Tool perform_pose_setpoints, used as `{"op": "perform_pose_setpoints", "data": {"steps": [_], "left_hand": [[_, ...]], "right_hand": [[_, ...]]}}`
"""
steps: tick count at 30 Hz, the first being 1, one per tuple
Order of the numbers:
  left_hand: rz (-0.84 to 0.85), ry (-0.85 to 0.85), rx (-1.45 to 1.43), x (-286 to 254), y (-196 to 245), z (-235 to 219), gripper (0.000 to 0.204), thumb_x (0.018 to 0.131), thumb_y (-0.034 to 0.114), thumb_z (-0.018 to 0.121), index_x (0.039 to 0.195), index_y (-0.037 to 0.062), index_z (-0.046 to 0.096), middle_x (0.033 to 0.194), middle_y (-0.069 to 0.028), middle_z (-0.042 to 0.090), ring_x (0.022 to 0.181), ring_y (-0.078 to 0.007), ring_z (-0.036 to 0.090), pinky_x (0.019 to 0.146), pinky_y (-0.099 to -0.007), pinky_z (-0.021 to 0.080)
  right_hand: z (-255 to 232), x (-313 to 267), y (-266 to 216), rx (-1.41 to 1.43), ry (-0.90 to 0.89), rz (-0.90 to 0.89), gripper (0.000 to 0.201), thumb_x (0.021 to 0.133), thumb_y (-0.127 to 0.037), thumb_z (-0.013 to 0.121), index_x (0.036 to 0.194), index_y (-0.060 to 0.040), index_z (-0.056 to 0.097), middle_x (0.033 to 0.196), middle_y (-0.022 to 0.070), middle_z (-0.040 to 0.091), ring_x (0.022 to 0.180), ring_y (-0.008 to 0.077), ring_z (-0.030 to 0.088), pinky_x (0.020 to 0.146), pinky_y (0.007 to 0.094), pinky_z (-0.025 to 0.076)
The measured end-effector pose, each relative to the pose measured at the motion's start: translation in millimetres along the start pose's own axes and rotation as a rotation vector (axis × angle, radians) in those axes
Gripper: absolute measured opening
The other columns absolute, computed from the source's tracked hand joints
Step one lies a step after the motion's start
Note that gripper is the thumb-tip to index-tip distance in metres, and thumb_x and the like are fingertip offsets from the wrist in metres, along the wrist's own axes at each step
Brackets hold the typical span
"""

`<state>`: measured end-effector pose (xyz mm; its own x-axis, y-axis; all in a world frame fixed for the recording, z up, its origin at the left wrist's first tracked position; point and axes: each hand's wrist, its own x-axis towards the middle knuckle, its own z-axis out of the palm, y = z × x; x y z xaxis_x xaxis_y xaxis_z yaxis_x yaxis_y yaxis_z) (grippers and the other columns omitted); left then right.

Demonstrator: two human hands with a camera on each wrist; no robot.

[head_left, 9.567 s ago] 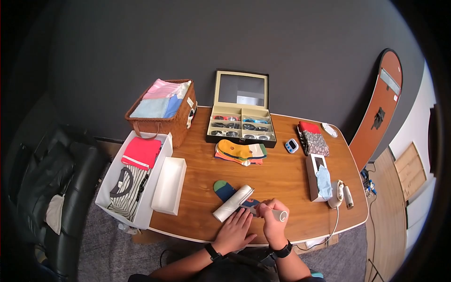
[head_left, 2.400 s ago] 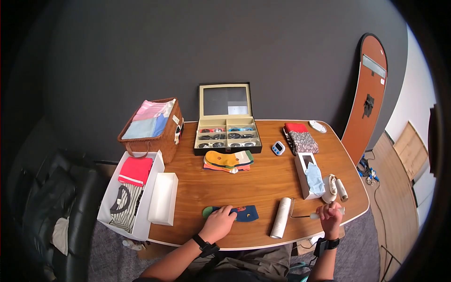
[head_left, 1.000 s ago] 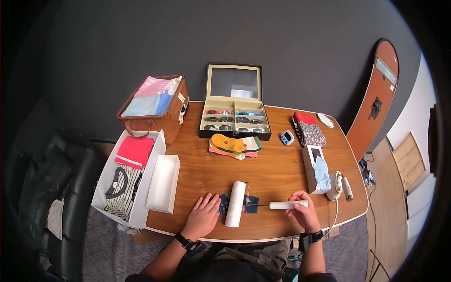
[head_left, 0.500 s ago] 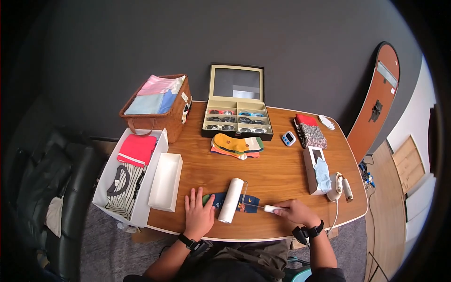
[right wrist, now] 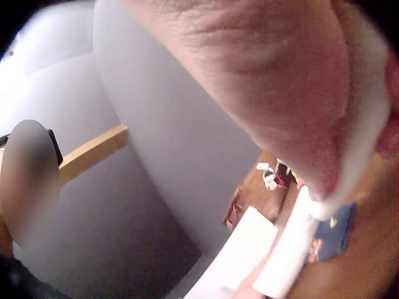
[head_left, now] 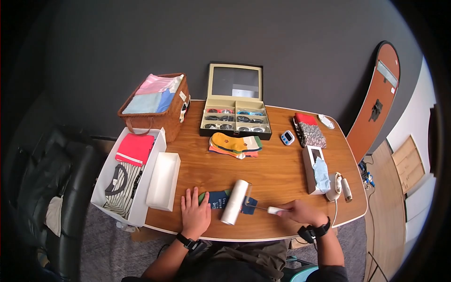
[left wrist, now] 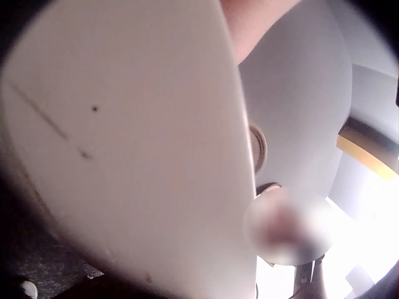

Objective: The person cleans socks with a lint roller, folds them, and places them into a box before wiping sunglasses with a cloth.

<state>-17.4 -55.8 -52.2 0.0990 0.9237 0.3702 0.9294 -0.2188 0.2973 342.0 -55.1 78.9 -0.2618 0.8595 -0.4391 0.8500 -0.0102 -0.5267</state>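
Observation:
A dark blue sock with a green end (head_left: 217,199) lies flat near the table's front edge. Across it lies the white lint roller (head_left: 235,202), covering its middle. My right hand (head_left: 303,212) grips the roller's handle (head_left: 276,210); in the right wrist view the thumb (right wrist: 268,93) lies along the white handle (right wrist: 361,143). With fingers spread, my left hand (head_left: 196,215) rests on the table at the sock's left end, fingertips by the green part. The left wrist view shows mostly a pale surface, without the left fingers.
Folded socks (head_left: 235,145) lie mid-table before the open sunglasses case (head_left: 236,134). On the left are an empty white box (head_left: 163,183), a clothes bin (head_left: 98,195) and a wicker basket (head_left: 164,121). A tissue box (head_left: 309,176), timer (head_left: 287,137) and corded device (head_left: 334,188) are at right.
Earlier the roller stood right of the sock; now it lies across it. My left hand has moved off the sock's middle to its left end. My right hand now grips the handle from above.

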Motion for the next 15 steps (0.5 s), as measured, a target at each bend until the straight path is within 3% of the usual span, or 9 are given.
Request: {"op": "perform_pose_setpoints", "data": {"steps": [3,7,12,15], "left_hand": [[-0.024,0.007,-0.009,1.8,1.6,2.0,0.041,0.095,0.025,0.057,0.134,0.0119,0.064,0.151,-0.0238,0.044,0.143,-0.0465,0.035,0.118,-0.0595,0.024],[-0.055,0.003,-0.010,2.1,1.8,3.5,0.041,0.095,0.025,0.058,0.133,0.0123,0.066,0.151,-0.0238,0.045,0.142,-0.0463,0.036,0.117,-0.0588,0.025],[-0.043,0.003,-0.025,1.6,1.0,2.5,0.040,0.096,0.023,0.057,0.133,0.0114,0.065,0.149,-0.0239,0.047,0.141,-0.0453,0.038,0.118,-0.0582,0.025],[-0.025,0.026,-0.013,1.8,1.3,5.2,0.041,0.094,0.025,0.059,0.133,0.0127,0.065,0.146,-0.0237,0.049,0.139,-0.0454,0.040,0.117,-0.0587,0.026]], "right_hand": [[-16.8,-14.0,-2.9,-0.053,-0.020,0.022,0.043,0.096,-0.048,0.065,0.121,-0.0141,0.073,0.089,0.0221,0.071,0.078,0.0366,0.067,0.073,0.0407,0.052],[13.0,-3.6,-19.5,-0.070,0.081,0.018,0.041,0.096,-0.047,0.064,0.120,-0.0149,0.074,0.089,0.0224,0.071,0.081,0.0391,0.067,0.074,0.0419,0.052],[-21.8,-25.2,15.7,-0.034,-0.013,0.070,0.041,0.096,-0.049,0.065,0.118,-0.0166,0.076,0.092,0.0157,0.075,0.078,0.0273,0.070,0.075,0.0396,0.052],[-4.9,-3.9,16.7,-0.015,0.028,0.027,0.043,0.095,-0.050,0.065,0.118,-0.0153,0.076,0.089,0.0177,0.074,0.075,0.0276,0.068,0.073,0.0396,0.051]]}}
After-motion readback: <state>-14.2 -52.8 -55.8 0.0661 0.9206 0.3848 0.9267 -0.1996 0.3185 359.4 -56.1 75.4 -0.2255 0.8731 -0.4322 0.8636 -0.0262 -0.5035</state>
